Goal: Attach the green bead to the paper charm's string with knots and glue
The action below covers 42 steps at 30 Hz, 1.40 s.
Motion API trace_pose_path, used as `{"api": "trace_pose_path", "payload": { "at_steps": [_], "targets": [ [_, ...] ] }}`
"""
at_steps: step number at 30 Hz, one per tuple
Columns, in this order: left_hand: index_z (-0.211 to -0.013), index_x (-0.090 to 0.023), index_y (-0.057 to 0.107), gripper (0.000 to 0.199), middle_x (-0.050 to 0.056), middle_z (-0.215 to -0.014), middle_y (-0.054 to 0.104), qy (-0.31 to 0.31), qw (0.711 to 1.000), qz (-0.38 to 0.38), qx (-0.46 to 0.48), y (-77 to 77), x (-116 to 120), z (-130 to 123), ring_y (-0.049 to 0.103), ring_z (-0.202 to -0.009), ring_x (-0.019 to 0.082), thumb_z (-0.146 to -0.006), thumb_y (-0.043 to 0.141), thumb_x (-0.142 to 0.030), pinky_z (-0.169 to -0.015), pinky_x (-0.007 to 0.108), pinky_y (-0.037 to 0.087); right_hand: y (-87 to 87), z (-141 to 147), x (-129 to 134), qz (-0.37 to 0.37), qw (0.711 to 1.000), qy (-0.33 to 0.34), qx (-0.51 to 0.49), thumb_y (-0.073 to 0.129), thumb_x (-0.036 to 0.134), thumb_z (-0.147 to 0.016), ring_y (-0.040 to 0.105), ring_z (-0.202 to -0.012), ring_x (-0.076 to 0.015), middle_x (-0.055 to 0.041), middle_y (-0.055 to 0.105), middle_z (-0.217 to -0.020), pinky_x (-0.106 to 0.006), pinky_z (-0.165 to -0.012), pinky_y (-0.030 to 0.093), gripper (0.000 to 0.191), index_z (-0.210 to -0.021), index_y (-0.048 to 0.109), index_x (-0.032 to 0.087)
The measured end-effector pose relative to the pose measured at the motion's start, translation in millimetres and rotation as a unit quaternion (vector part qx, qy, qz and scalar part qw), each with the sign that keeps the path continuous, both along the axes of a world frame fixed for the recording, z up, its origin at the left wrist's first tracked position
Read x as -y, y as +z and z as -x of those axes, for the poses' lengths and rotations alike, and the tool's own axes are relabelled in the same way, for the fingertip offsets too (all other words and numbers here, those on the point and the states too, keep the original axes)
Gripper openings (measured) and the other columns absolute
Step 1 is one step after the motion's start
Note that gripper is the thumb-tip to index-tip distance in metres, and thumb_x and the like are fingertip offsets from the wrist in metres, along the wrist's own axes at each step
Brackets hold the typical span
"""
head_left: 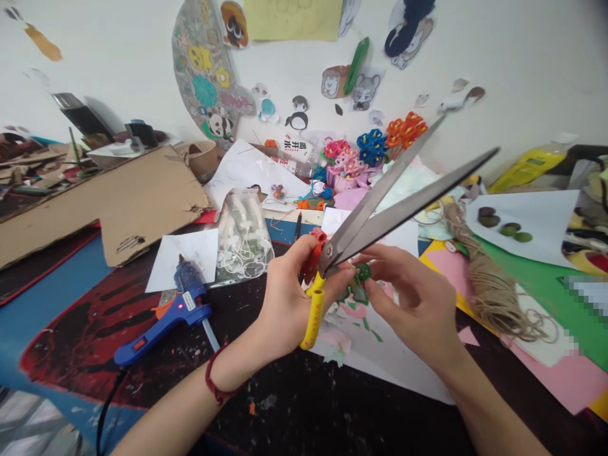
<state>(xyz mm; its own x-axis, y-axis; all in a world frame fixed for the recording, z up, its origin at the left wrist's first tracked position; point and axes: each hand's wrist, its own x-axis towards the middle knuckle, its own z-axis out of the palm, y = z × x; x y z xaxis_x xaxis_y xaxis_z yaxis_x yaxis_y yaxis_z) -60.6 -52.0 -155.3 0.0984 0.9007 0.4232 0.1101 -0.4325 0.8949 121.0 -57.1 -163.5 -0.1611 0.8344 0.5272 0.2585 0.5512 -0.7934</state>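
The left hand (289,301) is closed around a pair of scissors (327,251) with yellow handle loops, its long blades parted and slanting up to the right. Its fingertips also reach a small green piece (363,272), which the right hand (418,301) pinches between thumb and fingers, just below the blades near the pivot. Something red, partly hidden, shows by the left thumb, and a dark red bracelet (213,381) circles the left wrist. Beneath the hands, a white sheet (403,373) with green and pink scraps lies on the dark, stained table (294,411). To the left, a blue glue gun (189,308) rests with its nozzle over a white paper square (164,253), near a clear bag (244,237) of white items and a large cut piece of cardboard (152,190). Beyond the hands stand blue flowers (372,147), orange flowers (406,130) and pink flowers (346,161). On the right, a bundle of twine (491,294) lies near a white sheet bearing dark green rounds (522,237), with a yellow bottle (527,166) behind them.
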Motion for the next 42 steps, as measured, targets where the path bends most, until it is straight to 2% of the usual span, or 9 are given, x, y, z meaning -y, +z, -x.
{"api": "trace_pose_path", "payload": {
  "at_steps": [7, 11, 15, 20, 27, 31, 36, 38, 42],
  "targets": [
    [-0.094, -0.021, 0.061, 0.023, 0.001, -0.082, 0.065, 0.017, 1.0, 0.023, -0.008, -5.5, -1, 0, 0.044, -0.061, 0.01, -0.085, 0.078, -0.034, -0.057, 0.027, 0.039, 1.3, 1, 0, -0.024, 0.999, -0.003, 0.035, 0.072, 0.011, -0.084, 0.067, -0.079, -0.015, -0.0019, 0.07, -0.1, -0.032, -0.069, 0.059, 0.027, -0.107, 0.069, 0.025],
    [-0.092, -0.022, 0.064, 0.021, -0.001, -0.08, 0.063, 0.006, 1.0, 0.023, 0.008, -3.3, -1, 0, 0.044, -0.061, 0.009, -0.082, 0.08, -0.032, -0.057, 0.026, 0.04, 3.1, 0, -1, -0.083, 0.994, -0.025, 0.065, 0.072, 0.01, -0.086, 0.069, -0.085, -0.0152, -0.0017, 0.073, -0.095, -0.031, -0.077, 0.057, 0.015, -0.093, 0.071, 0.023],
    [-0.091, -0.022, 0.066, 0.016, -0.001, -0.084, 0.066, -0.035, 0.997, 0.044, 0.056, 2.6, -2, 0, 0.05, -0.062, 0.009, -0.084, 0.078, -0.029, -0.058, 0.023, 0.045, 6.0, -2, -2, -0.121, 0.989, -0.031, 0.082, 0.071, 0.007, -0.086, 0.069, -0.087, -0.0147, -0.0016, 0.073, -0.092, -0.029, -0.078, 0.057, 0.016, -0.092, 0.07, 0.022],
    [-0.089, -0.02, 0.066, 0.017, 0.001, -0.083, 0.067, -0.036, 0.995, 0.053, 0.078, 5.8, -4, 1, 0.046, -0.056, 0.008, -0.084, 0.078, -0.03, -0.051, 0.023, 0.043, 7.9, -3, -1, -0.136, 0.985, -0.038, 0.103, 0.069, 0.006, -0.087, 0.069, -0.09, -0.0155, -0.0021, 0.073, -0.095, -0.03, -0.081, 0.056, 0.017, -0.094, 0.069, 0.022],
    [-0.09, -0.02, 0.065, 0.015, 0.001, -0.086, 0.068, -0.037, 0.998, 0.036, 0.044, 5.9, -2, 1, 0.06, -0.07, 0.011, -0.084, 0.078, -0.026, -0.07, 0.027, 0.055, 11.6, -2, 0, -0.153, 0.98, -0.026, 0.121, 0.068, 0.005, -0.087, 0.068, -0.089, -0.0142, -0.0026, 0.072, -0.096, -0.027, -0.08, 0.055, 0.018, -0.094, 0.068, 0.022],
    [-0.091, -0.021, 0.064, 0.018, -0.002, -0.081, 0.062, -0.019, 1.0, 0.011, -0.007, 3.2, -1, 3, 0.05, -0.063, 0.009, -0.085, 0.077, -0.03, -0.063, 0.025, 0.049, 12.0, -2, 0, -0.158, 0.978, -0.041, 0.13, 0.069, 0.008, -0.088, 0.069, -0.089, -0.0142, -0.003, 0.072, -0.096, -0.027, -0.08, 0.055, 0.016, -0.095, 0.068, 0.022],
    [-0.094, -0.021, 0.06, 0.018, -0.003, -0.076, 0.052, -0.027, 0.998, 0.003, -0.05, -2.5, -1, 5, 0.037, -0.058, 0.009, -0.086, 0.075, -0.026, -0.051, 0.025, 0.035, 9.7, -2, 2, -0.168, 0.97, -0.078, 0.157, 0.071, 0.013, -0.088, 0.069, -0.078, -0.0146, -0.0008, 0.074, -0.088, -0.027, -0.07, 0.057, 0.015, -0.097, 0.069, 0.025],
    [-0.095, -0.021, 0.058, 0.019, -0.002, -0.079, 0.053, -0.037, 0.999, 0.001, -0.038, -3.9, -1, 4, 0.038, -0.06, 0.009, -0.086, 0.074, -0.025, -0.051, 0.024, 0.034, 8.5, -2, 2, -0.176, 0.969, -0.081, 0.154, 0.07, 0.013, -0.088, 0.069, -0.076, -0.0155, 0.0, 0.074, -0.086, -0.028, -0.069, 0.057, 0.016, -0.096, 0.07, 0.026],
    [-0.095, -0.022, 0.055, 0.019, 0.001, -0.087, 0.056, -0.063, 0.998, 0.008, -0.012, -5.3, 1, 3, 0.048, -0.069, 0.011, -0.088, 0.072, -0.026, -0.057, 0.022, 0.044, 7.3, -2, 4, -0.184, 0.969, -0.086, 0.143, 0.071, 0.011, -0.086, 0.071, -0.073, -0.0168, 0.0016, 0.074, -0.083, -0.03, -0.067, 0.058, 0.021, -0.095, 0.071, 0.03]
  ]
}}
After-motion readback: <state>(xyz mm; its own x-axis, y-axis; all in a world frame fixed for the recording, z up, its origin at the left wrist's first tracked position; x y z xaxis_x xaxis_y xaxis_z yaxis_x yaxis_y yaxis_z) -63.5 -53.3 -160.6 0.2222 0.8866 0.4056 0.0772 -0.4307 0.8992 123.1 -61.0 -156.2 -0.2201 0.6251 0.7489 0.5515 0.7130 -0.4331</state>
